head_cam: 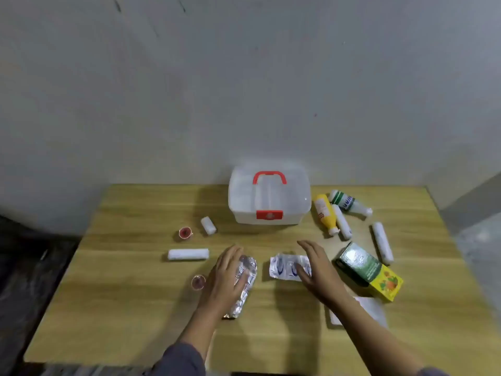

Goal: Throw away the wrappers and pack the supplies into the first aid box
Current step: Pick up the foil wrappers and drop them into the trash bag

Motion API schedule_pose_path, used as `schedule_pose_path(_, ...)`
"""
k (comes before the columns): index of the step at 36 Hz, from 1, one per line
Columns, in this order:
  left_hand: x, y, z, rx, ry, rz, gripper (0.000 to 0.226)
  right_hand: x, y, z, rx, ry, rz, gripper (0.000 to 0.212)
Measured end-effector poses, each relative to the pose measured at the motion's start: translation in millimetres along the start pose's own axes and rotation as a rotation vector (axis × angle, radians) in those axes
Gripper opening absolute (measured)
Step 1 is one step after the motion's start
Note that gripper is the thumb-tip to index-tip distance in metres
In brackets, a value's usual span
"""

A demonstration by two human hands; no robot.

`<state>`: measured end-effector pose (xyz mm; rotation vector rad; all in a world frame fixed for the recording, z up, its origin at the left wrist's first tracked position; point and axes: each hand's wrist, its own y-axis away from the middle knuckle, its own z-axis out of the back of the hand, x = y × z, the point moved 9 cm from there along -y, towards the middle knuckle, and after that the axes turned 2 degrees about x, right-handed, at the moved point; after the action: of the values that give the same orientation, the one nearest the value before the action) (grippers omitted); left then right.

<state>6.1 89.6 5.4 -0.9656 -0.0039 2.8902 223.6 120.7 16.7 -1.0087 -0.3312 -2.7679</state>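
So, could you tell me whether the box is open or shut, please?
Shut: the box has its lid down, red latch flat on the front.

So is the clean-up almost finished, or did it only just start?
Only just started. Nothing looks done: the first aid box is shut. Right now the left hand rests on a foil wrapper and the right hand reaches over a blister pack. Gauze rolls, bottles and a green carton are unpacked.
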Motion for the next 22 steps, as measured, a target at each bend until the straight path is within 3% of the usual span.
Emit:
schedule_pose_path(6, 19, 26, -35, 0.188, -0.127, 0.111, 0.063, -18, -8, -37, 0.176, 0.230, -0.019, 0.064)
schedule_pose_path(14, 13, 16, -37, 0.181, -0.097, 0.209, 0.053, -16, -16, -31, 0.086, 0.268, -0.040, 0.058)
schedule_pose_path(22, 21, 7, -38, 0.123, 0.217, 0.405, 0.052, -20, -20, -26, 0.133, 0.290, -0.122, 0.060)
